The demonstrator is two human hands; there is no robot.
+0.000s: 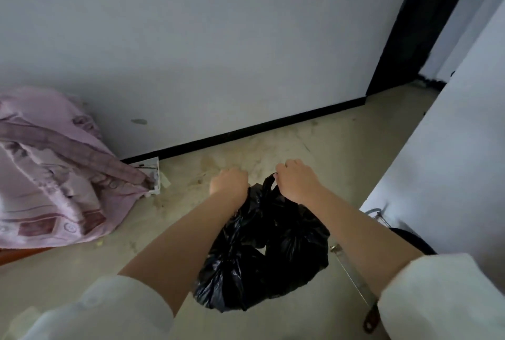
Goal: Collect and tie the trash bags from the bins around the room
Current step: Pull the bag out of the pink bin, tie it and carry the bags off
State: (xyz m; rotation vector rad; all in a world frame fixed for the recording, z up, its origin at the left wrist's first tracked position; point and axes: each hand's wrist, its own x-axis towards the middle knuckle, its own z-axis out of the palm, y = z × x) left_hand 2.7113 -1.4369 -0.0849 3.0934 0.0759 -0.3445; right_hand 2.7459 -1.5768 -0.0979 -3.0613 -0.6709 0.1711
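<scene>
I find no brand, label or legible writing anywhere in view. Left hand [229, 181]: grip closed, fingers curled round the gathered top of the black trash bag [262, 252]. Right hand [296, 181]: grip likewise closed, knuckles up, pinching a twisted black strip of the bag's neck that shows just beside its thumb side. The two hands sit close together, a short gap between them, both at the bag's upper end. I cannot see the fingertips of either hand.

The bag hangs between my forearms, full and lumpy, glossy, above the floor [314, 148]; whether its base touches the floor I cannot tell. White sleeves [442, 293] cover both upper arms.

On the floor's left side lies a heap of pink patterned cloth [52, 173], its edge touching a small white box-like item [153, 175] against the black skirting [246, 130]. At the right edge, a thin metal strip [352, 276] runs under the right forearm, beside a dark round object [410, 240] partly hidden by a white panel [451, 153].
</scene>
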